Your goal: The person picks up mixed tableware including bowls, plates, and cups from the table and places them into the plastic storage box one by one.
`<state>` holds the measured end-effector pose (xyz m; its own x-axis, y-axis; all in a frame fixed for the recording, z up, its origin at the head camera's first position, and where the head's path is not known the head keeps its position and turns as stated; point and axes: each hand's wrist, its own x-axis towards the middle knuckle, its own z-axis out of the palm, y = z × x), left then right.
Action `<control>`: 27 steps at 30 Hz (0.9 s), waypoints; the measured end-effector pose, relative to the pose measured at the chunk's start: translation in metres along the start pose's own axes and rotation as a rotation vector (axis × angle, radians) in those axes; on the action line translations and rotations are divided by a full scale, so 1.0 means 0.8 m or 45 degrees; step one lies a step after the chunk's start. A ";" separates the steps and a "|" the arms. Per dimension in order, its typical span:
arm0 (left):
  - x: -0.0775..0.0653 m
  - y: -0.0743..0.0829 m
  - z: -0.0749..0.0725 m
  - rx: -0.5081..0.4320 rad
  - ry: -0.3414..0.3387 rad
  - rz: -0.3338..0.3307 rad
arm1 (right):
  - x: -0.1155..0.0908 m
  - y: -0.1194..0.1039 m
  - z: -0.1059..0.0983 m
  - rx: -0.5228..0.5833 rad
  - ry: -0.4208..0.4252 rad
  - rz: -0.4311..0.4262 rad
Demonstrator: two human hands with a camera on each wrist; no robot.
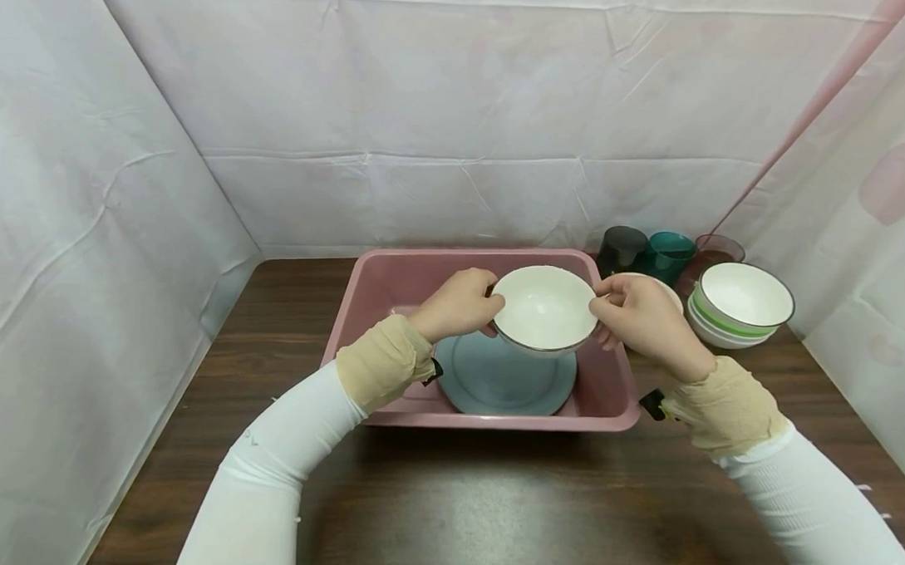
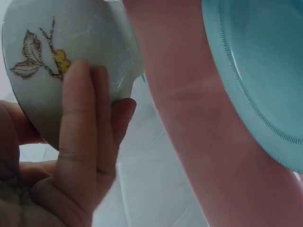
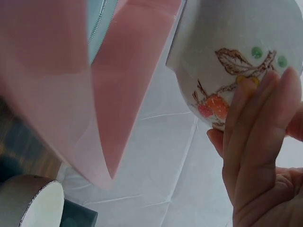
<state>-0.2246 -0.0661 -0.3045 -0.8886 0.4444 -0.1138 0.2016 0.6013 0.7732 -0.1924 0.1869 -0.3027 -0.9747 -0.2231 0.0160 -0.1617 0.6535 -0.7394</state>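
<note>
A white bowl [image 1: 545, 306] with a dark rim is held up by both hands over the pink basin [image 1: 492, 421]. My left hand [image 1: 457, 304] grips its left side, thumb at the rim and fingers spread under the outer wall. On the opposite side my right hand [image 1: 646, 318] holds the rim the same way. Branch and leaf patterns decorate the outside of the bowl [image 2: 99, 38] in the left wrist view, and red and yellow fruit show on the bowl [image 3: 236, 28] in the right wrist view. Below it, a blue-grey plate [image 1: 509, 388] lies in the basin.
Right of the basin stand a stack of bowls [image 1: 747, 297] with a green band and another bowl [image 1: 672, 292], partly hidden by the right hand. Behind them are a black cup [image 1: 622, 248], a teal cup [image 1: 670, 255] and a reddish cup [image 1: 715, 252]. White sheets enclose the wooden table [image 1: 474, 508].
</note>
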 end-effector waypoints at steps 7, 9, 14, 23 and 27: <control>0.000 -0.002 0.002 0.020 0.041 0.018 | 0.000 0.009 -0.009 0.073 -0.120 -0.043; 0.001 -0.003 0.001 0.029 0.051 0.028 | 0.000 0.011 -0.011 0.121 -0.161 -0.065; 0.002 -0.008 0.000 0.060 0.041 0.056 | -0.004 0.023 -0.016 0.243 -0.278 -0.100; 0.001 -0.021 -0.004 0.115 0.004 0.026 | -0.016 0.055 -0.020 0.181 -0.211 -0.054; 0.004 -0.029 -0.003 0.173 -0.025 0.003 | -0.019 0.069 -0.014 0.104 -0.102 -0.012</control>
<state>-0.2331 -0.0803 -0.3216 -0.8800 0.4580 -0.1257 0.2585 0.6839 0.6822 -0.1885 0.2342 -0.3360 -0.9572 -0.2882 -0.0279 -0.1548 0.5908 -0.7918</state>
